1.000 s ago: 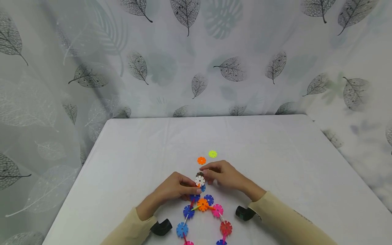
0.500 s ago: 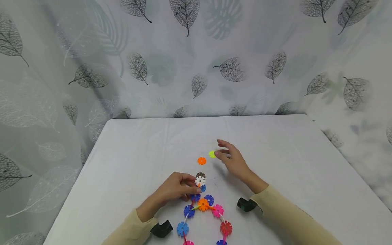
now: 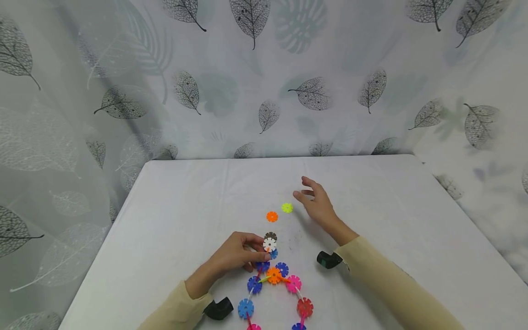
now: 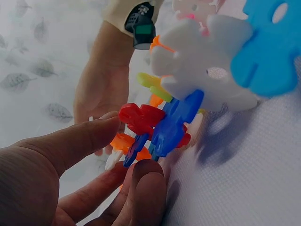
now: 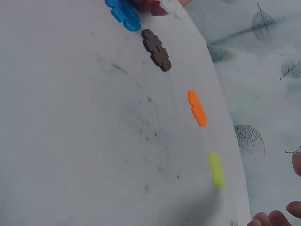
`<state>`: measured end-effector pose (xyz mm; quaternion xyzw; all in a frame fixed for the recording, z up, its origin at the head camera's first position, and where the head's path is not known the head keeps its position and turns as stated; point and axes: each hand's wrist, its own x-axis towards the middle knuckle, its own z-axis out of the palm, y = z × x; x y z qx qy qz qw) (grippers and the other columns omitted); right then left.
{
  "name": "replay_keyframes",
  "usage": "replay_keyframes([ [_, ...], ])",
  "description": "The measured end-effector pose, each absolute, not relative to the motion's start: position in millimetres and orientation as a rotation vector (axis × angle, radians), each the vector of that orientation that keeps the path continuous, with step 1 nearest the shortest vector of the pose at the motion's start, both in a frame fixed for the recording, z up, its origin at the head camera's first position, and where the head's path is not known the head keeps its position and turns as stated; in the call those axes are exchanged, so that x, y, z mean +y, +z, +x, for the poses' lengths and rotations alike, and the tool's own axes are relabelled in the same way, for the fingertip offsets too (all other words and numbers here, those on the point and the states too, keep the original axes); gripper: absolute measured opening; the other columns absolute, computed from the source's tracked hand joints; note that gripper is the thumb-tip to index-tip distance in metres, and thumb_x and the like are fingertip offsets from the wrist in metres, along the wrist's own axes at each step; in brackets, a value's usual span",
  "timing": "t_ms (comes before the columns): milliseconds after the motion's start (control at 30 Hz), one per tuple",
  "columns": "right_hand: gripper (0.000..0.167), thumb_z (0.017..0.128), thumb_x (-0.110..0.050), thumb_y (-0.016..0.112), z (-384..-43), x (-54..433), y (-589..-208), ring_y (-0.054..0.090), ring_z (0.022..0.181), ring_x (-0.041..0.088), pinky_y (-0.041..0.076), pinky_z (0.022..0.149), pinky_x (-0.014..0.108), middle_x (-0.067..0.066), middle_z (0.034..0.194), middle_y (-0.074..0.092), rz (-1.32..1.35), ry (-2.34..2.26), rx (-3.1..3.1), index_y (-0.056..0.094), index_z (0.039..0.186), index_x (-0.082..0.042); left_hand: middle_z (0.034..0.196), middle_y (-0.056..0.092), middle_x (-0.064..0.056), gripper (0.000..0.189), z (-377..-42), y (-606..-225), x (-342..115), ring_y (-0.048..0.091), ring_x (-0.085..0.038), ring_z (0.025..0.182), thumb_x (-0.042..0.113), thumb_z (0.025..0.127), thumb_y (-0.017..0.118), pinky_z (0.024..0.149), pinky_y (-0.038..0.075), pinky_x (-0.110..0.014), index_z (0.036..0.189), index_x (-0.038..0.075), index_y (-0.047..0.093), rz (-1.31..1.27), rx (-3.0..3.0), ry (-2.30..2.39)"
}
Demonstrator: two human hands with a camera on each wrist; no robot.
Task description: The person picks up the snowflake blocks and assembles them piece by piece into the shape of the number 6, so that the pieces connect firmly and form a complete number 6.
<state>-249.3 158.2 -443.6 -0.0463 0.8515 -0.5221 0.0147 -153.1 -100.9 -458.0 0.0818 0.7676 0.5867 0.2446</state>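
Observation:
My left hand (image 3: pixel 237 251) pinches the top end of a chain of linked plastic snowflake discs. In the left wrist view its thumb and fingers are at a red disc (image 4: pixel 141 117) and a blue disc (image 4: pixel 171 127) slotted together. A white disc (image 3: pixel 270 244) stands up beside the fingertips, partly covering a brown disc (image 3: pixel 271 236). My right hand (image 3: pixel 319 206) hovers with nothing in it, fingers spread, right of a yellow-green disc (image 3: pixel 287 207). Left of that lies an orange disc (image 3: pixel 272 217). The right wrist view shows the brown disc (image 5: pixel 156 50) flat on the table.
The linked discs curve down both sides toward the near edge, with a light-blue disc (image 3: pixel 245 308) on the left and a red disc (image 3: pixel 305 307) on the right. The white table (image 3: pixel 198 192) ends at a leaf-patterned curtain (image 3: pixel 231 91). Dark wrist cameras (image 3: pixel 218 308) hang at both cuffs.
My right hand has moved away from the white and brown discs, up and to the right, passing over the yellow-green disc, its fingers spreading. The left hand has stayed put.

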Motion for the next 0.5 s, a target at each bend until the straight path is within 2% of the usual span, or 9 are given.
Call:
replay_keyframes([
  [167, 0.057, 0.1, -0.028, 0.066, -256.1, 156.9, -445.1, 0.054, 0.118, 0.031, 0.053, 0.092, 0.043, 0.013, 0.135, 0.057, -0.079, -1.458, 2.716, 0.048, 0.15, -0.007, 0.093, 0.069, -0.005, 0.051, -153.3, -458.8, -101.1, 0.064, -0.016, 0.063, 0.022, 0.084, 0.085, 0.058, 0.059, -0.033, 0.124, -0.003, 0.066, 0.218, 2.102, 1.603],
  [333, 0.044, 0.096, -0.03, 0.072, -260.0, 156.4, -451.2, 0.058, 0.099, 0.026, 0.054, 0.076, 0.035, 0.008, 0.114, 0.065, -0.097, -1.182, 2.794, 0.065, 0.135, -0.01, 0.093, 0.069, -0.005, 0.054, -153.5, -459.8, -102.1, 0.064, -0.016, 0.062, 0.022, 0.083, 0.085, 0.058, 0.06, -0.034, 0.128, -0.002, 0.065, 0.223, 2.104, 1.607],
  [500, 0.036, 0.089, -0.031, 0.079, -259.1, 154.4, -457.3, 0.057, 0.093, 0.023, 0.051, 0.08, 0.036, 0.004, 0.103, 0.064, -0.212, -1.016, 2.838, 0.073, 0.119, -0.012, 0.093, 0.07, -0.005, 0.056, -153.3, -460.2, -101.3, 0.063, -0.016, 0.061, 0.022, 0.084, 0.085, 0.058, 0.059, -0.034, 0.13, -0.002, 0.064, 0.233, 2.112, 1.6],
])
